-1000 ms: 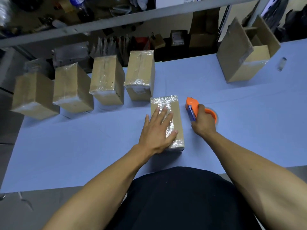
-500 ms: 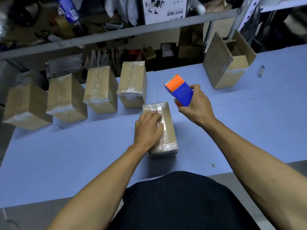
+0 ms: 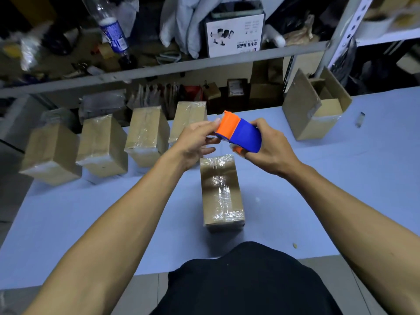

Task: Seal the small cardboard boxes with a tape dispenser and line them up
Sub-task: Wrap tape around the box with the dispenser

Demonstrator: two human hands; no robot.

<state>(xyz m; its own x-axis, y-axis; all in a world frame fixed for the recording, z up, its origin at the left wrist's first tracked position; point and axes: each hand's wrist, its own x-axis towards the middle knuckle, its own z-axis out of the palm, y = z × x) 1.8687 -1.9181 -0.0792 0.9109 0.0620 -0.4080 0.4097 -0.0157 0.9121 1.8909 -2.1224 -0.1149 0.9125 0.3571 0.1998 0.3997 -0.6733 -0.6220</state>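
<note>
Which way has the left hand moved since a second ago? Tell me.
Yes. The left hand lifted off the taped cardboard box and rose to the orange-and-blue tape dispenser.

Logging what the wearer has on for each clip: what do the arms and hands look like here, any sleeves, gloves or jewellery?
Both forearms are bare up to the frame edge, with no sleeves in view. The left hand and right hand wear no gloves, and no rings, watch or wristband show. A black garment covers the torso.

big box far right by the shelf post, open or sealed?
Open. The big box has its top flaps standing up and the inside shows between them.
</note>
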